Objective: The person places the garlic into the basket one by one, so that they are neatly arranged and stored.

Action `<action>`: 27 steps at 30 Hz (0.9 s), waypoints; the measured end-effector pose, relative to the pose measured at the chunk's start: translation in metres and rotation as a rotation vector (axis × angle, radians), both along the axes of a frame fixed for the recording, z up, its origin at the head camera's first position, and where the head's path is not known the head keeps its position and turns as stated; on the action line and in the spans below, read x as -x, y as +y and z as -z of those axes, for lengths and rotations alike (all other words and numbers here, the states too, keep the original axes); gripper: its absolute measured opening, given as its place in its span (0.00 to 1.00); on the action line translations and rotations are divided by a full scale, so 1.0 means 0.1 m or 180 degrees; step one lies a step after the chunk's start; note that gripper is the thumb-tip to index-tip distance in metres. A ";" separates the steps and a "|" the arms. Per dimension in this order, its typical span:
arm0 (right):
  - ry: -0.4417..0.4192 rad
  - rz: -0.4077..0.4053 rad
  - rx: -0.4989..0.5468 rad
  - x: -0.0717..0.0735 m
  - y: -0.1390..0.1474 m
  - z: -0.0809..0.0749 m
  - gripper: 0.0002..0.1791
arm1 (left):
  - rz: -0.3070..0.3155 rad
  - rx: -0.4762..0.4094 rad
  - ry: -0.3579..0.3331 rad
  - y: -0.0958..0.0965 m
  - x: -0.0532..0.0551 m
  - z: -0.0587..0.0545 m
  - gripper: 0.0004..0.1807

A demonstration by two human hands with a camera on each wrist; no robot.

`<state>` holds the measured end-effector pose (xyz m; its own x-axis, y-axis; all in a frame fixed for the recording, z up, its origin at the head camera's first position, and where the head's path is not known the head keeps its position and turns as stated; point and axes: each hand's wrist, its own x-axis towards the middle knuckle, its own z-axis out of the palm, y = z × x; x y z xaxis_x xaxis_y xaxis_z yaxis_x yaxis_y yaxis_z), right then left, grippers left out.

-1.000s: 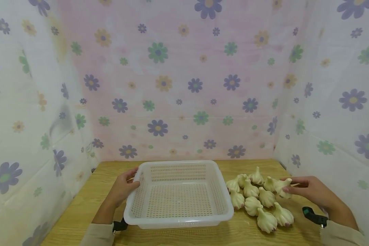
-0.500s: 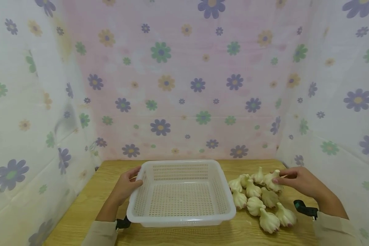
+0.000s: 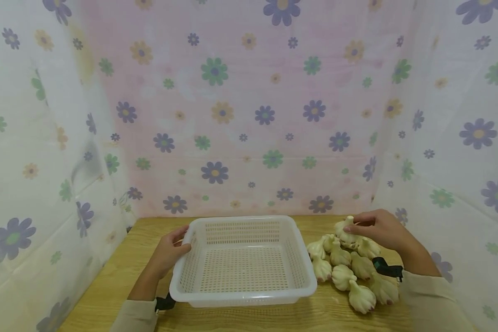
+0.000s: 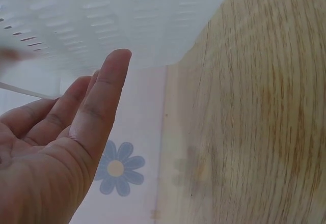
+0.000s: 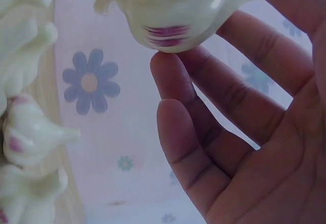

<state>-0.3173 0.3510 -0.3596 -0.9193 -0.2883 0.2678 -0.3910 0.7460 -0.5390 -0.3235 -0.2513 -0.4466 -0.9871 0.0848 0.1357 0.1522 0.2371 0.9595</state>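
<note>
My right hand [image 3: 382,230] pinches a cream-white garlic bulb [image 3: 345,232] between thumb and fingers, over the back of a pile of garlic bulbs [image 3: 343,276] on the table. Seen close in the right wrist view, the held bulb [image 5: 173,10] shows purple streaks and rests against the fingertips, its neck to the right. My left hand [image 3: 168,253] holds the left rim of a white plastic basket [image 3: 242,299], thumb over the edge. In the left wrist view its fingers [image 4: 104,94] stretch along the outside of the slotted basket wall [image 4: 117,25]. No bulbs show inside the basket.
The wood-grain table [image 3: 282,320] carries the basket at centre and the garlic pile close against its right side. Flower-printed cloth walls [image 3: 249,152] rise at the back and both sides. A black wrist mount [image 3: 388,269] overlaps the pile's right edge.
My right hand has lifted the garlic bulb from the pile's right side and carried it left and away, over the back bulbs. The left hand and the basket stay put.
</note>
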 end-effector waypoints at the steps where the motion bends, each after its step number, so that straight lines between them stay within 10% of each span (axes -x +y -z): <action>1: -0.0004 0.0000 0.0029 0.02 -0.04 0.00 0.25 | 0.0001 -0.0010 -0.0007 0.00 0.00 0.00 0.39; 27: -0.0242 -0.0277 0.0126 0.38 -0.94 -0.13 0.22 | 0.0008 -0.0081 -0.0003 0.00 0.00 0.01 0.38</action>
